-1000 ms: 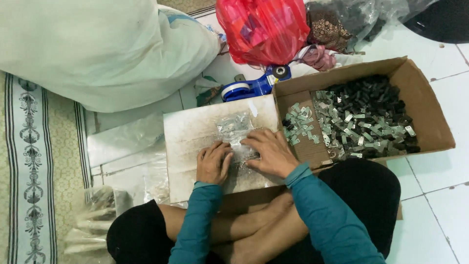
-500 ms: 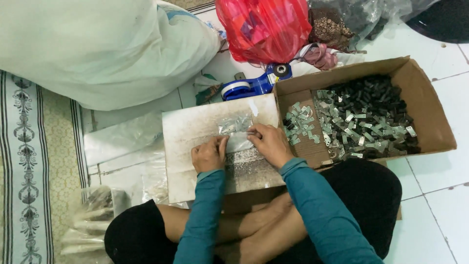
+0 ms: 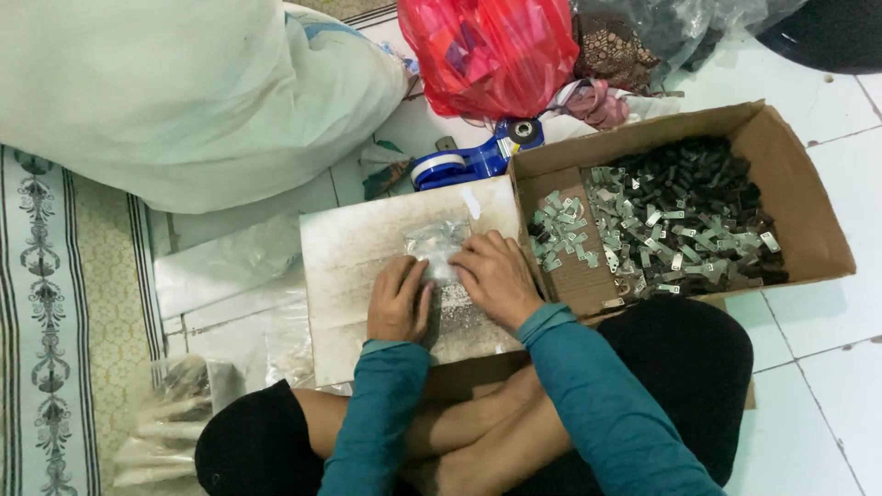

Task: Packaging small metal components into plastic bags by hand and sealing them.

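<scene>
A small clear plastic bag (image 3: 437,244) holding small metal pieces lies on a worn whitish board (image 3: 358,266) across my lap. My left hand (image 3: 397,301) presses on the bag's near left edge with fingers curled. My right hand (image 3: 497,277) rests on its right side, fingertips pinching the plastic. Both arms wear teal sleeves. To the right, an open cardboard box (image 3: 797,202) holds a pile of small silver metal clips (image 3: 661,241) and black parts (image 3: 689,179).
A blue tape dispenser (image 3: 473,160) lies beyond the board. A red plastic bag (image 3: 487,50) and dark bags sit at the top. A large pale cloth bundle (image 3: 175,92) fills the upper left. Filled clear bags (image 3: 184,413) lie at lower left beside a patterned mat (image 3: 55,321).
The view has shifted slightly. Both hands stay on the small bag, working its edges a little closer together; nothing else has moved.
</scene>
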